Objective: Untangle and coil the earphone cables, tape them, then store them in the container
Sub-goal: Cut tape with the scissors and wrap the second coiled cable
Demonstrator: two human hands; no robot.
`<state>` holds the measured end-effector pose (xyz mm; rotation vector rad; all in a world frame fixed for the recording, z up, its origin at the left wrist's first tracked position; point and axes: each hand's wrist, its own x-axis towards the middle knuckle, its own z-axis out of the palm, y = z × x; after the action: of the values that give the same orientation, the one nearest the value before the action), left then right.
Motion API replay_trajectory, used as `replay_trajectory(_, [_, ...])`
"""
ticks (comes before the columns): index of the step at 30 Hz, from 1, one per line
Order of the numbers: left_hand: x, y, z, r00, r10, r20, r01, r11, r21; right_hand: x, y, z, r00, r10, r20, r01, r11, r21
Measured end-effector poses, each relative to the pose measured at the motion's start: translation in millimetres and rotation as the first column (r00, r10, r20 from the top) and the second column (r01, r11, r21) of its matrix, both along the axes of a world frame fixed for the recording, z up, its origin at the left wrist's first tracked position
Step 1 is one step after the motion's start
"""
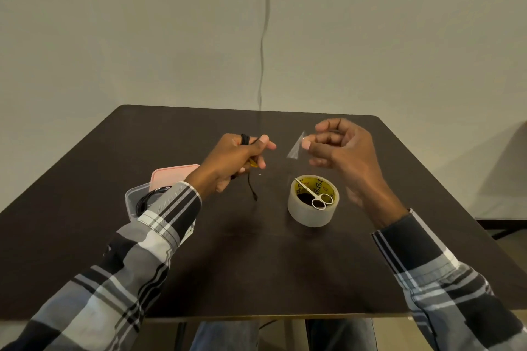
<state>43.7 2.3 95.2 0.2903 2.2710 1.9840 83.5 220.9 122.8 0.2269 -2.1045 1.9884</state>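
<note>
My left hand (236,157) is closed around a black coiled earphone cable (244,139) wound over its fingers, and a loose end with the plug (252,189) hangs down toward the table. My right hand (339,148) pinches a short clear strip of tape (296,147) between thumb and fingers, held in the air a little to the right of the left hand. A clear plastic container (134,199) sits at the left behind my left sleeve, with another black coiled cable (148,198) inside it. Its pink lid (171,175) lies just behind it.
A roll of clear tape (312,212) stands on the dark table (256,259) in front of my right hand, with small scissors (313,194) lying across its top. A thin cable hangs down the wall (263,37) behind the table.
</note>
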Motion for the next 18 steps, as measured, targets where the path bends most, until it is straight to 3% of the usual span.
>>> replay_trajectory(4, [4.7,4.8,7.5,0.982,-0.150,0.115,0.122,0.967,0.225,0.0,-14.5,-8.9,0.998,0.055,-0.018,-0.056,0.994,-0.096])
replay_trajectory(10, [11.2,0.3,16.9,0.933,-0.328,0.147,0.244,0.879,0.409,-3.2,-21.8,-11.8,0.992,0.127,-0.021,-0.129,0.963,-0.236])
replay_trajectory(18, [14.6,-1.2,20.7,0.913,-0.378,0.151,0.259,0.826,0.501,-6.2,-27.7,-5.1,0.980,0.199,0.004,-0.192,0.954,-0.231])
